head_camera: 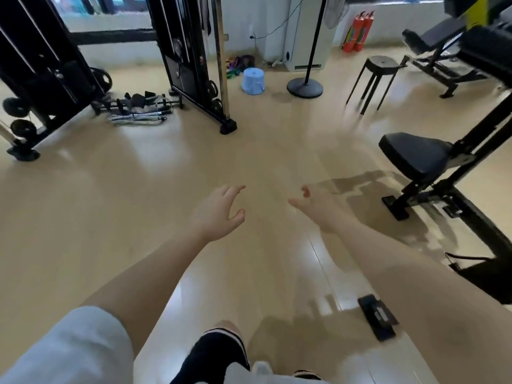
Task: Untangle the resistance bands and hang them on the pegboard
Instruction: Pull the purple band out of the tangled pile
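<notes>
Beige, glossy floor (116, 206) fills most of the view, and its sheen is the first risk: a hurried step toward the far wall could slip. The tall black cable-machine frame (191, 59) stands left of the direct line, its foot jutting onto the floor, so a toe could catch it. On the right, the black padded bench seat (415, 156) and its sloping steel legs narrow the way. A round black stool (379, 76) and a black pole on a round weighted base (305, 84) stand near the goal; a careless reach could knock either over. The tangle of purple, green and blue resistance bands (238, 65) lies on the floor against the far wall, just behind an upturned pale blue plastic bucket (252, 80), well apart from both hands. No pegboard is visible, so the hanging spot may take searching. The left hand (219, 212) and right hand (313, 206) reach forward with loosely spread fingers, holding nothing. A small black flat device (378, 317) lies near the feet and could be trodden on.
</notes>
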Tool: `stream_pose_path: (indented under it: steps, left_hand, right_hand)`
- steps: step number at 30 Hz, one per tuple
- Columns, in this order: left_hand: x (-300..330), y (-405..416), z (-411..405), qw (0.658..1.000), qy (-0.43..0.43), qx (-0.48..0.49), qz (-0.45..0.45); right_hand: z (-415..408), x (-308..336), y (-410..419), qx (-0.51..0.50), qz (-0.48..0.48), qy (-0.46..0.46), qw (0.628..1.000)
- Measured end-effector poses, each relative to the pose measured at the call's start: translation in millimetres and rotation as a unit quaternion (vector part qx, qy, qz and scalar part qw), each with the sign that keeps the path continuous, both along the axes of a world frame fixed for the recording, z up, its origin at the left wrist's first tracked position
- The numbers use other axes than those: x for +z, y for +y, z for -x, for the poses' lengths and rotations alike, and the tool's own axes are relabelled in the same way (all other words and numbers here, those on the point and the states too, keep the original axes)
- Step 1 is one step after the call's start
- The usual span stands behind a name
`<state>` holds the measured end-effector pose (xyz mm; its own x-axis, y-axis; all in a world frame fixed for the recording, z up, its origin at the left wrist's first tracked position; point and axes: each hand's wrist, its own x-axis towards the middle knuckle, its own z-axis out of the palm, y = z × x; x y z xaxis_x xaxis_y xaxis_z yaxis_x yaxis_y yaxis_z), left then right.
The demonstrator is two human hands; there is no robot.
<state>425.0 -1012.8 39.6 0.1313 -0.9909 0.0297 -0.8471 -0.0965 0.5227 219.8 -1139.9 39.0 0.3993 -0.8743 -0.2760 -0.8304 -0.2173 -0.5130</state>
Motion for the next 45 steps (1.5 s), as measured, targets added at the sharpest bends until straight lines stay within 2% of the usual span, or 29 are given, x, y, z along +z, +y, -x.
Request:
stream_pose_path:
  steps: [5, 8, 12, 18, 22, 27, 30, 32, 34, 37, 41, 45]
  left_hand:
    - [-18.7, -123.3, -93.1, 0.998, 0.0, 0.057, 0.022]
    - [-28.5, -230.9, -154.4, 0.996, -0.011, 0.07, 0.056]
    - [-16.6, -380.9, -221.9, 0.998, -0.005, 0.061, 0.034]
    - [18.0, -605.3, -247.3, 0.998, -0.021, -0.033, 0.038]
    - [8.9, -740.0, -240.6, 0.996, -0.006, -0.067, 0.056]
    - [-18.5, -922.2, -246.5, 0.995, -0.003, -0.079, 0.057]
    - [-14.6, -1027.5, -275.6, 0.999, 0.002, -0.038, 0.015]
    - [-8.9, -1091.7, -302.4, 0.999, 0.035, 0.011, -0.004]
    - [-4.3, -1146.2, -330.2, 0.997, 0.054, 0.051, -0.001]
    - [-3.5, -1217.6, -376.4, 0.994, 0.031, 0.105, 0.006]
    - [-29.3, -1316.6, -449.0, 0.984, 0.025, 0.175, 0.013]
    - [-50.2, -1425.3, -514.0, 0.978, 0.038, 0.205, -0.01]
  right_hand:
    - [-101.7, -21.5, -126.6, 0.082, 0.008, -0.005, 0.997]
    - [-165.1, -35.9, -224.5, 0.101, 0.006, -0.007, 0.995]
    - [-228.7, -11.6, -358.2, 0.088, 0.003, -0.003, 0.996]
    - [-239.5, 24.5, -550.0, -0.003, 0.032, -0.042, 0.999]
    - [-230.2, 3.6, -678.7, -0.083, 0.029, -0.045, 0.995]
    - [-239.9, -31.2, -863.7, -0.112, 0.017, -0.047, 0.992]
    - [-262.6, -20.6, -975.7, -0.103, -0.004, -0.055, 0.993]
    - [-286.9, -9.4, -1047.2, -0.079, -0.01, -0.059, 0.995]
    - [-319.1, -1.8, -1108.5, -0.046, -0.016, -0.071, 0.996]
    - [-374.8, -5.5, -1189.5, 0.005, -0.035, -0.077, 0.996]
    - [-452.8, -25.1, -1296.5, 0.087, -0.03, -0.07, 0.993]
    - [-515.4, -37.3, -1415.7, 0.099, -0.078, -0.051, 0.991]
